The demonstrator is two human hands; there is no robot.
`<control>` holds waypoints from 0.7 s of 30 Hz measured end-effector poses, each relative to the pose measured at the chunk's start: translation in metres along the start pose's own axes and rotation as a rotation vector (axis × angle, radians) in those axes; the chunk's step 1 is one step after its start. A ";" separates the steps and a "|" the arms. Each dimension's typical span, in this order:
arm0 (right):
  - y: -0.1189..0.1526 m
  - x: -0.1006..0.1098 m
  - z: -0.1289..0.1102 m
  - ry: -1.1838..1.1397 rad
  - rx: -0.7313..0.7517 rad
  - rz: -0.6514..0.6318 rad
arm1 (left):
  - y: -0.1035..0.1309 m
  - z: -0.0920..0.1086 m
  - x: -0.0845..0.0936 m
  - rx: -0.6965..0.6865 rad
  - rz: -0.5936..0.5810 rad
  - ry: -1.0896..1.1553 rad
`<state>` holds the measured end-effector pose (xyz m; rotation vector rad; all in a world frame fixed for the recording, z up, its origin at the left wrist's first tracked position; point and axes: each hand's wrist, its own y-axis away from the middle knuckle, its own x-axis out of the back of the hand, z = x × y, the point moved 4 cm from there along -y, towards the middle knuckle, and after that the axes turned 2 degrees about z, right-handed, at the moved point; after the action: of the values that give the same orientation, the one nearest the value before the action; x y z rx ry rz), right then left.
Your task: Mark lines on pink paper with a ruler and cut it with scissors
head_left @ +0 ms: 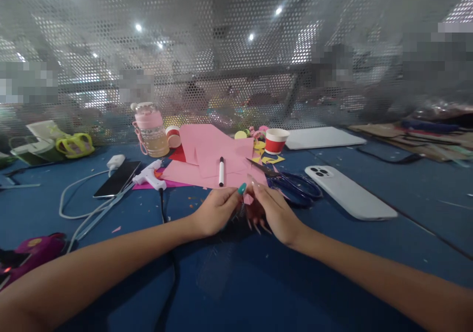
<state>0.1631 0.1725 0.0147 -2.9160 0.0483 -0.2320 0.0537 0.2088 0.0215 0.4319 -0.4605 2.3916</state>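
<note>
Left hand (216, 213) and right hand (283, 217) meet around a small pink scrap (249, 200), fingers (265, 194) curled, whether grasping it unclear; light, steady pressure should prevent creases.

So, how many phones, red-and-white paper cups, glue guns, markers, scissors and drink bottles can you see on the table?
Phones: 2 (black phone, white phone)
Red-and-white paper cups: 2 (left cup, right cup)
Glue gun: 1
Marker: 1
Scissors: 1 pair
Drink bottle: 1
Total: 8
</note>
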 end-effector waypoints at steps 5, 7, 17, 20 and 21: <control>0.004 -0.007 0.001 -0.125 -0.134 0.048 | 0.001 0.005 0.002 -0.055 0.046 -0.155; 0.004 -0.008 0.003 -0.154 -0.183 0.046 | 0.001 0.006 0.002 -0.067 0.033 -0.158; 0.004 -0.010 0.004 -0.155 -0.140 0.045 | 0.003 0.006 0.001 -0.028 0.017 -0.098; 0.004 -0.010 0.007 -0.139 -0.127 0.042 | 0.003 0.009 0.003 -0.055 0.054 -0.123; 0.004 -0.009 0.007 -0.140 -0.122 0.043 | 0.003 0.010 0.003 -0.055 0.071 -0.145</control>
<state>0.1549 0.1702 0.0052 -3.0406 0.1058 -0.0183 0.0510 0.2043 0.0309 0.5754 -0.6149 2.4187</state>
